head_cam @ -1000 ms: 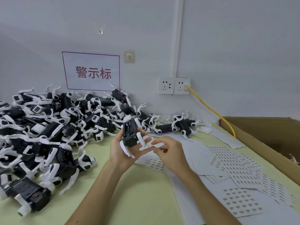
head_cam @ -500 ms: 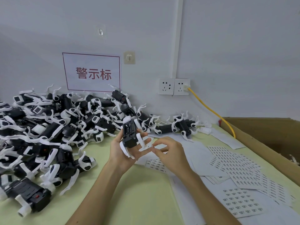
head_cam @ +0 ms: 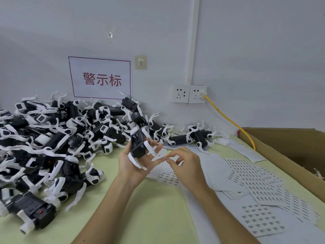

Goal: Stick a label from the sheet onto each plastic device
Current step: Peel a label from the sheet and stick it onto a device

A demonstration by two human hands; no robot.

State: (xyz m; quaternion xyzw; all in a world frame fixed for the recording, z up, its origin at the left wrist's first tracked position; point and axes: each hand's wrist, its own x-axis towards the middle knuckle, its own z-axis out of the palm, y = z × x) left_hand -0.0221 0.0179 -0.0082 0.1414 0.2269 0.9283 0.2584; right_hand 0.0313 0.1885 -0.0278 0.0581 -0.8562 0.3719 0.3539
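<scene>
**Two hands holding a black-and-white device and a tiny label above a desk**

A person's left hand [head_cam: 135,161] is lying palm up above a pale green desk [head_cam: 149,208], its grip holding a device [head_cam: 139,143] upright: a black plastic body with curved white arms. The thumb is pressing the device's left side and the fingers are spreading behind it.

Just to the right, the right hand [head_cam: 186,166] is narrowing its grip to a pinch, thumb and forefinger holding a tiny label [head_cam: 168,158], barely visible, close to the left hand's fingertips.

Label sheets [head_cam: 253,175] are lying scattered and overlapping across the right side of the desk. A large pile of devices [head_cam: 52,138] is covering the left side, reaching back to the wall. A cardboard box [head_cam: 290,147] is sitting at the far right edge. On the wall, a sign [head_cam: 100,78] with red characters is hanging left of a double socket [head_cam: 189,94], and a yellow cable [head_cam: 228,118] is running down from it.
</scene>
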